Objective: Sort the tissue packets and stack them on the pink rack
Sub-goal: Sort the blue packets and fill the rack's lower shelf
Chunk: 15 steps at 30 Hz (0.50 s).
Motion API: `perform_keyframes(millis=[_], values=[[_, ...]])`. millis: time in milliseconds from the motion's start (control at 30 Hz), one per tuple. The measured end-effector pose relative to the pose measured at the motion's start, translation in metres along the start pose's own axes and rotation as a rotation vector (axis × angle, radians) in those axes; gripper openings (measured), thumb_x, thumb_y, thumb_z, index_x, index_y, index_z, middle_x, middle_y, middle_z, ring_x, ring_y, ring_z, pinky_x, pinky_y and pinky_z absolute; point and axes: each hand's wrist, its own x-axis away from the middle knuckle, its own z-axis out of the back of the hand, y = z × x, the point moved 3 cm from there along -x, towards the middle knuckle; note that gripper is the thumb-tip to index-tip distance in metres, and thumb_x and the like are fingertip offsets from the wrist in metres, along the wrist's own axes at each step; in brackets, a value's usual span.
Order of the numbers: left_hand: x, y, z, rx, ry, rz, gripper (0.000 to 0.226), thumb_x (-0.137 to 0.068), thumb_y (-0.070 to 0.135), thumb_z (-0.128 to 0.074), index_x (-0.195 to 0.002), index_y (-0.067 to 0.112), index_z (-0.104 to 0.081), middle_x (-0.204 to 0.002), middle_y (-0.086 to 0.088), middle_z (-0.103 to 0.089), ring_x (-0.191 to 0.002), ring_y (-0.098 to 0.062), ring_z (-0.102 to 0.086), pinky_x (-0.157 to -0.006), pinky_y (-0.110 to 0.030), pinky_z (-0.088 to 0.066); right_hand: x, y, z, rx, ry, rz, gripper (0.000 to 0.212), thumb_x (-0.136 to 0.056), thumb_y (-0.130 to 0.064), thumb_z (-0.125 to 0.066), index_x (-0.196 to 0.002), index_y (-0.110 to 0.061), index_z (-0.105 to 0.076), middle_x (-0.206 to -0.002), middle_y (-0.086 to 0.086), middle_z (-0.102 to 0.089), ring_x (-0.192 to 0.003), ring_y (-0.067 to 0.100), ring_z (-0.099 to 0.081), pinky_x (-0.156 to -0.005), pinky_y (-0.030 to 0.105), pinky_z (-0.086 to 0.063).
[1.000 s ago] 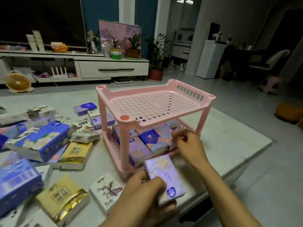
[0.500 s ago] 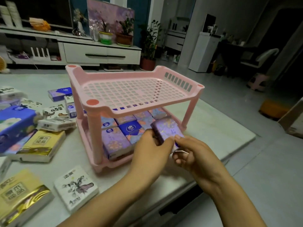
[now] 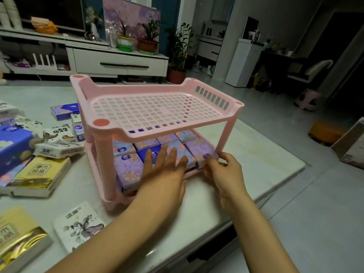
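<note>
The fingers (image 3: 171,157) of the left hand (image 3: 163,175) are held straight and spread, laid flat on the purple and blue tissue packets (image 3: 128,166) that are packed side by side on the lower shelf of the pink plastic two-tier rack (image 3: 157,109). The fingertips (image 3: 212,162) of the right hand (image 3: 224,172) are curled, and a purple floral tissue packet (image 3: 201,149) at the shelf's front right corner is pinched by its near end. Nearest the camera, a white square tissue packet printed with an ink plant (image 3: 78,225) and a gold foil-wrapped tissue pack (image 3: 19,235) are seen lying on the pale stone-look table (image 3: 256,160). Left of the rack, a yellow-gold pack (image 3: 41,170), white printed packets (image 3: 59,149) and a large blue floral pack (image 3: 11,142) are spread loosely, with a purple packet (image 3: 65,111) farther back. Beyond the table, a white low cabinet (image 3: 118,64) bearing potted plants (image 3: 149,42) is set against the wall.
</note>
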Motion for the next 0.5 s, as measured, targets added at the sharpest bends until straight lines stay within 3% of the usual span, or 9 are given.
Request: perform_keyframes(millis=[100, 233, 367, 500], values=[[0.001, 0.001, -0.002, 0.033, 0.049, 0.019, 0.057, -0.041, 0.038, -0.082, -0.094, 0.019, -0.074, -0.103, -0.009, -0.071, -0.099, -0.031, -0.066, -0.076, -0.053, -0.052, 0.001, 0.002, -0.005, 0.122, 0.021, 0.047, 0.031, -0.080, -0.023, -0.062, -0.109, -0.015, -0.063, -0.094, 0.009, -0.070, -0.087, 0.027, -0.067, -0.085, 0.045, -0.053], [0.001, 0.002, -0.003, 0.034, 0.035, 0.027, 0.064, -0.035, 0.037, -0.085, -0.096, 0.018, -0.074, -0.104, -0.011, -0.071, -0.099, -0.032, -0.067, -0.075, -0.053, -0.052, 0.001, 0.001, -0.011, 0.182, 0.094, 0.087, 0.043, -0.065, -0.036, -0.055, -0.101, -0.014, -0.063, -0.099, 0.014, -0.066, -0.085, 0.031, -0.065, -0.083, 0.048, -0.053], [0.002, 0.001, -0.004, 0.016, 0.053, 0.033, 0.065, -0.034, 0.037, -0.084, -0.096, 0.019, -0.074, -0.104, -0.011, -0.071, -0.098, -0.031, -0.067, -0.075, -0.053, -0.052, 0.002, -0.001, -0.017, 0.290, 0.091, 0.162, 0.027, -0.083, -0.023, -0.057, -0.107, -0.009, -0.060, -0.110, 0.016, -0.057, -0.085, 0.028, -0.060, -0.089, 0.040, -0.050], [0.002, 0.002, -0.006, 0.045, 0.033, 0.029, 0.067, -0.033, 0.038, -0.084, -0.097, 0.019, -0.074, -0.104, -0.011, -0.071, -0.097, -0.031, -0.067, -0.075, -0.052, -0.052, 0.000, -0.001, -0.014, 0.316, 0.071, 0.183, 0.031, -0.087, -0.019, -0.054, -0.117, -0.011, -0.056, -0.113, 0.012, -0.055, -0.089, 0.023, -0.057, -0.091, 0.034, -0.048]])
